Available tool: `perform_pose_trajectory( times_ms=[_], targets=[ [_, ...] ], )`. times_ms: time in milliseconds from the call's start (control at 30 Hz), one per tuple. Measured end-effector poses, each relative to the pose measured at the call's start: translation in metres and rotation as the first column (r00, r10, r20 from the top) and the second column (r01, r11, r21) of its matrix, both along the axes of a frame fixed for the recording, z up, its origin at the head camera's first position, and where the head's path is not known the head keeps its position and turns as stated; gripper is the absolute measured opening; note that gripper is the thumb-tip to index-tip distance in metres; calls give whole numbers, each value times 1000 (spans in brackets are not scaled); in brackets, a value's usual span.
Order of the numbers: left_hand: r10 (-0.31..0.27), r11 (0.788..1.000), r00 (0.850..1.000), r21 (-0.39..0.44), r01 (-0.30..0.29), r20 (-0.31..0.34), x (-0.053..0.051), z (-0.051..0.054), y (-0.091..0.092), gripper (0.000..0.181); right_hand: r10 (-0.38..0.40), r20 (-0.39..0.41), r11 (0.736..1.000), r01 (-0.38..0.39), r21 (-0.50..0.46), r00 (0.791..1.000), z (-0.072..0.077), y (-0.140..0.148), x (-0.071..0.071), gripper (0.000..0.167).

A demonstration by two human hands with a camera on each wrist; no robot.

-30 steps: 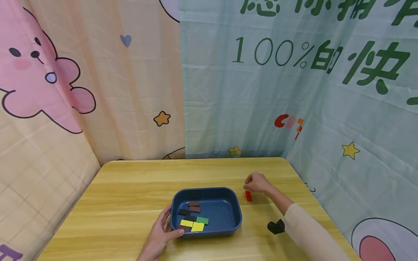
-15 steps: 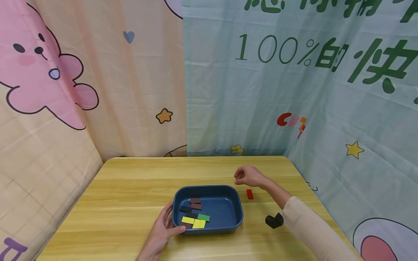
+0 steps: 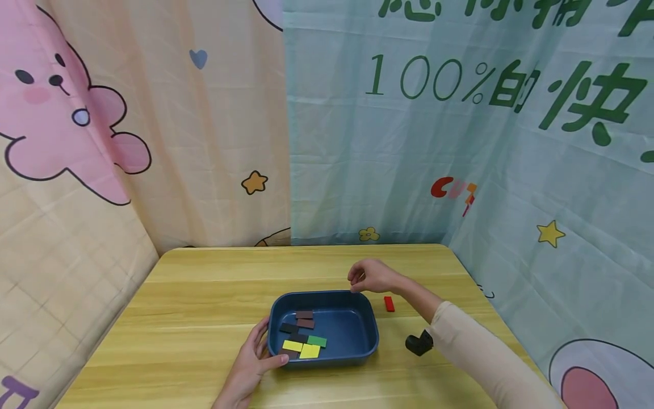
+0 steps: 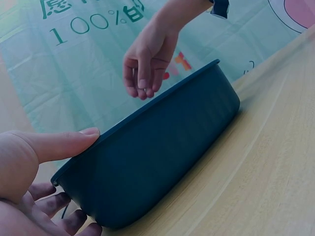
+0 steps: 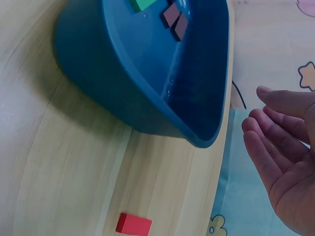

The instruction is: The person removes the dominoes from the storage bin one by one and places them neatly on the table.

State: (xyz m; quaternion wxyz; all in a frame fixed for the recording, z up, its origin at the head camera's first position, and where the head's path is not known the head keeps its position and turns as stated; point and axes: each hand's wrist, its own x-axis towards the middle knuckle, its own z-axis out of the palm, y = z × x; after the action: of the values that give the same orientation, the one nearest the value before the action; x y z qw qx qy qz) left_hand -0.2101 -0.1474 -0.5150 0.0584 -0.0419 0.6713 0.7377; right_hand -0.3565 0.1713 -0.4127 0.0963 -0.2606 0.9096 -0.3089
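On the table (image 3: 204,307), the blue bin (image 3: 332,363) lies lengthwise side to side, left grip (image 3: 248,362) pinching its rim (image 3: 322,292), right grip (image 3: 374,276) spread.

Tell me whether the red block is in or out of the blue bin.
Out. The red block lies on the wooden table beside the blue bin, apart from its wall.

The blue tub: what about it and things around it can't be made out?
- Left wrist view: blocks inside, hidden by the tub's wall.
- Left wrist view: part of the left grip, cut off by the left edge.
- Right wrist view: part of the green block, cut off by the top edge.
- Head view: what the black object is; too small to tell.
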Motion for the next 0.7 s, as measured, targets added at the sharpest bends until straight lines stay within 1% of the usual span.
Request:
perform_pose_trajectory(
  times_ms=[100, 300, 433, 567, 700],
  targets=[
    [3, 1000, 1000, -2, -3, 8, 0, 0, 0, 103, 37, 3, 999, -37, 15, 999, 2, -7, 1, 14],
    [-2, 1000, 1000, 4, 2, -9, 0, -1, 0, 102, 98, 0, 994, -98, 37, 995, 3, -20, 0, 16],
    [-7, 1000, 1000, 5, 7, -14, 0, -1, -1, 102, 150, -5, 987, -149, 64, 989, 2, -29, 0, 17],
    [1, 1000, 1000, -2, -1, 0, 0, -1, 0, 103, 202, 6, 974, -202, 98, 979, -2, -38, 0, 16],
    [4, 1000, 1000, -2, -4, 11, -1, -2, 1, 102, 234, 27, 965, -236, 114, 972, -8, -46, 0, 16]
  ],
)
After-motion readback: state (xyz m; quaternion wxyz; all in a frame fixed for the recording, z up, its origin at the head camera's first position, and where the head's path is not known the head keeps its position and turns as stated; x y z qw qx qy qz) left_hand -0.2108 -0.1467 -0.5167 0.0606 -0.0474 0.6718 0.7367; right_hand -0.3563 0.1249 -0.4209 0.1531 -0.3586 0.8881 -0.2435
